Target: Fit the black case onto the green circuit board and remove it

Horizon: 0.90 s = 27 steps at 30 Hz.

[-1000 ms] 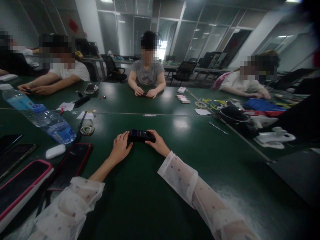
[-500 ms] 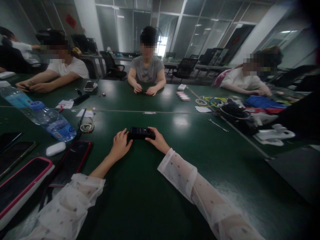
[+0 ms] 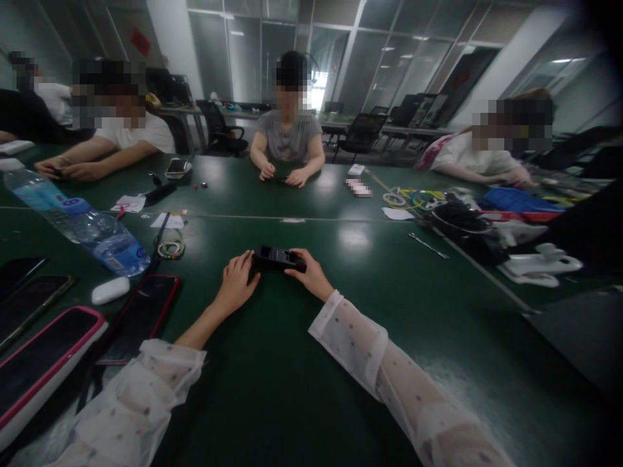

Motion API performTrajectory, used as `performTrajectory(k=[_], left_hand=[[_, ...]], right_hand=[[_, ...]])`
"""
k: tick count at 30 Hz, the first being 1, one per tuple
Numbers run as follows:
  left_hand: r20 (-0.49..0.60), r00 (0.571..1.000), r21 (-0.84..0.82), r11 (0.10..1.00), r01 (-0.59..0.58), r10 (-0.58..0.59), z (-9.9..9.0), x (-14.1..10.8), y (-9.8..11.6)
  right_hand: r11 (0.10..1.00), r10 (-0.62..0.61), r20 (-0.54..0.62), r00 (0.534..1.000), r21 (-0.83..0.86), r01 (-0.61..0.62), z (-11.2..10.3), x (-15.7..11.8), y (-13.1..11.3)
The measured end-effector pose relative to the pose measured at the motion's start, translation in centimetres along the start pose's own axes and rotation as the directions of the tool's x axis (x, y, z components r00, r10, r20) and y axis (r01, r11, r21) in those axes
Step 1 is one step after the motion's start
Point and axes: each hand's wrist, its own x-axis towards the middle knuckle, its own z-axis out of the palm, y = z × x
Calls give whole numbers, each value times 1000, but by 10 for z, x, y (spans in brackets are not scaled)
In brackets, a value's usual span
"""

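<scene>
A small black device point(image 3: 280, 257) with a little screen and buttons lies across the green table point(image 3: 302, 389) in front of me. My right hand point(image 3: 311, 274) pinches its right end between thumb and fingers. At the left end is my left hand point(image 3: 238, 280), its fingers and thumb bent around the edge; the fingertips are partly hidden. Both forearms wear sheer white dotted sleeves.
Left of my arm lie a red-edged phone point(image 3: 141, 318), a pink-rimmed phone point(image 3: 46, 363), a white earbud case point(image 3: 110, 290) and a tilted water bottle point(image 3: 104, 240). A wrench point(image 3: 428, 245) and piled cables point(image 3: 409, 198) are right. Several people sit opposite.
The black device has tilted slightly between my hands. Both hands keep nearly the same place, and the whole view has shifted a little.
</scene>
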Motion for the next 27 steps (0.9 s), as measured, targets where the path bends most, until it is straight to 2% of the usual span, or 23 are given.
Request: performTrajectory(k=[6, 10, 12, 14, 16, 17, 20, 27], left_hand=[[13, 1000, 3, 1000, 4, -4, -1, 0, 1], [35, 999, 4, 1000, -18, 17, -3, -1, 1], [38, 999, 2, 1000, -26, 26, -3, -1, 1], [34, 999, -1, 1000, -28, 28, -3, -1, 0], [34, 999, -4, 1000, -25, 25, -3, -1, 0], [35, 999, -5, 1000, -23, 23, -3, -1, 0], [41, 999, -8, 1000, -21, 22, -3, -1, 0], [37, 999, -13, 1000, -15, 16, -3, -1, 0]], right_hand=[[997, -59, -97, 994, 50, 64, -2, -2, -9], [997, -34, -233, 972, 57, 49, -2, -3, -7], [999, -31, -349, 936, 13, 38, -3, -2, -5], [998, -51, -468, 882, -49, 32, -6, -3, -3], [992, -83, -535, 841, -124, 19, -11, -5, 0], [987, -94, -546, 833, -163, 4, -15, -7, 2], [965, -82, -517, 852, -254, -61, -24, -14, 8], [928, 42, -449, 893, -313, -201, -30, -24, 20]])
